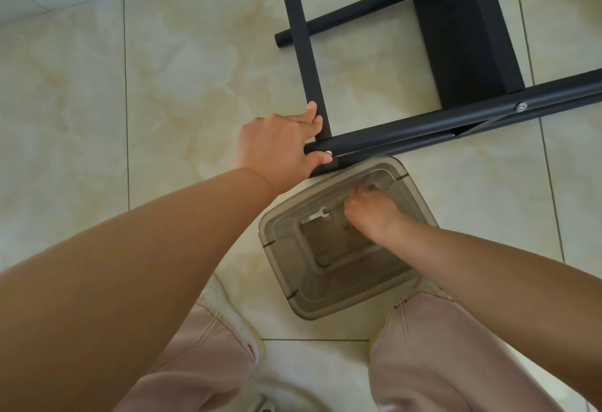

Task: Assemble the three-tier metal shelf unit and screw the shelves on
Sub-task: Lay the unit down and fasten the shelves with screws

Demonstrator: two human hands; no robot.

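the black tubular metal shelf frame (423, 125) is laid on its side on the pale marble-patterned floor tiles (163, 69), presumably so that its joints can be reached from above. the left hand (280, 144) is held at the frame's near corner, where a flat black metal crossbar (303, 40) meets the long black round tube (472, 118); its fingers are curled round the crossbar end and its thumb is pressed beside a small silver bolt head (329, 152) at the joint. this grip is judged to serve to steady the frame, or to hold the bolt in place, while hardware is fetched. a second silver bolt (522, 106) is seen further along the tube, well away from that hand, and a black flat shelf panel (465, 30) is already seated beyond it.

just below the left hand, a smoky translucent rectangular plastic tub (283, 281) is set against the frame, kept close so that parts stay within reach. the right hand (371, 213) is lowered into the tub with its fingers bent towards the far wall; whether anything is pinched cannot be told. a small flat silver spanner (316, 216) lies on the tub floor just left of that hand, untouched. the next move is judged to call for a fastener or the spanner to be lifted out.
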